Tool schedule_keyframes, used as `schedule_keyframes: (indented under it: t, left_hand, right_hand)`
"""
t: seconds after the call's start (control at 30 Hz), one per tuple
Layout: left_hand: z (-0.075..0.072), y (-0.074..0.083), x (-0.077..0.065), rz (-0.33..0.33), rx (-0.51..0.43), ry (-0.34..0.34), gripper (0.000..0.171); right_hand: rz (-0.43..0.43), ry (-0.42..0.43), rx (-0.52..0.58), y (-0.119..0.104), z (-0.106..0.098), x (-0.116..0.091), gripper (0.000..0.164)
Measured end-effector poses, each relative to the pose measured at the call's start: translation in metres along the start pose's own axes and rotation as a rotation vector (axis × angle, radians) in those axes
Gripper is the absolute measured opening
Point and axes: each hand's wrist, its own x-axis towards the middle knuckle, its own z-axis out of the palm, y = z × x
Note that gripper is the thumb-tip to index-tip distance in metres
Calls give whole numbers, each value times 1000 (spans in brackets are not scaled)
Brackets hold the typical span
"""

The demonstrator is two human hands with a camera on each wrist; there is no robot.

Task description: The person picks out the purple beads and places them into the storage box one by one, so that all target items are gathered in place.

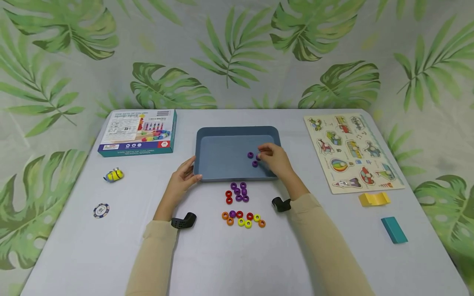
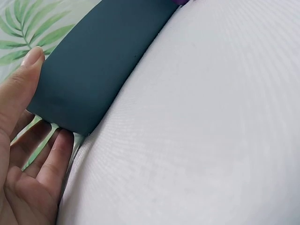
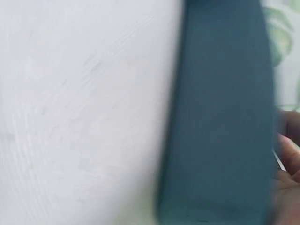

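Note:
A blue-grey tray (image 1: pixel 226 153) lies in the middle of the table. My left hand (image 1: pixel 180 177) holds its near left corner; in the left wrist view the thumb (image 2: pixel 33 57) is at the rim and the fingers are against the end wall. Over the tray's right part, my right hand (image 1: pixel 275 159) has a purple bead (image 1: pixel 258 157) at its fingertips. Two more purple beads (image 1: pixel 250 155) lie beside it on the tray floor. In the right wrist view the tray wall (image 3: pixel 220 117) hides most of that hand. Purple beads (image 1: pixel 237 191) and red beads (image 1: pixel 228 193) lie just before the tray.
Nearer me is a loose row of orange beads (image 1: pixel 230 221), yellow beads (image 1: pixel 248 224), red and purple ones. At left are a boxed bead set (image 1: pixel 137 133), a bee toy (image 1: pixel 114 175) and a chip (image 1: pixel 101 210); at right a picture puzzle (image 1: pixel 352 154), yellow block (image 1: pixel 375 199) and teal block (image 1: pixel 394 230).

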Motion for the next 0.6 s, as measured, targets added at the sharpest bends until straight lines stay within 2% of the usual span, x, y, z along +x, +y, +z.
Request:
schedule_keyframes:
  t: [0.17, 0.33, 0.47, 0.6]
  left_hand:
    - [1, 13, -4, 12, -16, -1, 62]
    - [1, 19, -6, 7, -19, -3, 61]
    - [2, 18, -5, 10, -14, -3, 61]
    - [2, 17, -4, 13, -17, -7, 61]
  right_hand:
    - [-134, -63, 190, -21, -3, -29, 30]
    - [-166, -149, 304, -40, 3, -70, 27]
    - [-145, -206, 303, -41, 14, -90, 26]
    - [-99, -239, 220, -24, 28, -99, 26]
